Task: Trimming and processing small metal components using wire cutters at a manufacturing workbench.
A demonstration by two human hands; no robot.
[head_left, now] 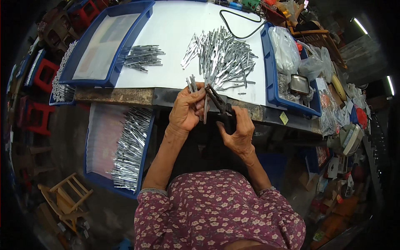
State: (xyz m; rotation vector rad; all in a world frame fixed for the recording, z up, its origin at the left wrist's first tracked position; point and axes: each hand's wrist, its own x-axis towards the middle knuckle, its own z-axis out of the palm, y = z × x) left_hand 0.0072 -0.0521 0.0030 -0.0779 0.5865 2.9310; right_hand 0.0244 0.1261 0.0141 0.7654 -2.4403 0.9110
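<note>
My left hand (pixel 185 107) is closed around several thin metal rods (pixel 193 84), which stick out above and below the fingers. My right hand (pixel 239 132) grips a pair of dark pliers (pixel 223 109) by the handles. The plier jaws lie against the upper part of one rod beside my left fingertips; whether they clamp it I cannot tell. Just beyond both hands a large loose heap of silvery rods (pixel 225 58) spreads over the white tabletop (pixel 177 25). A smaller pile of rods (pixel 143 57) lies to the left.
A blue tray (pixel 111 68) stands at the table's left. On the right, another blue tray (pixel 273 89) holds plastic bags and a small metal tin (pixel 299 84). Below the left table edge sits a blue bin (pixel 88 158) with many rods. A black cable (pixel 233 35) loops behind the heap.
</note>
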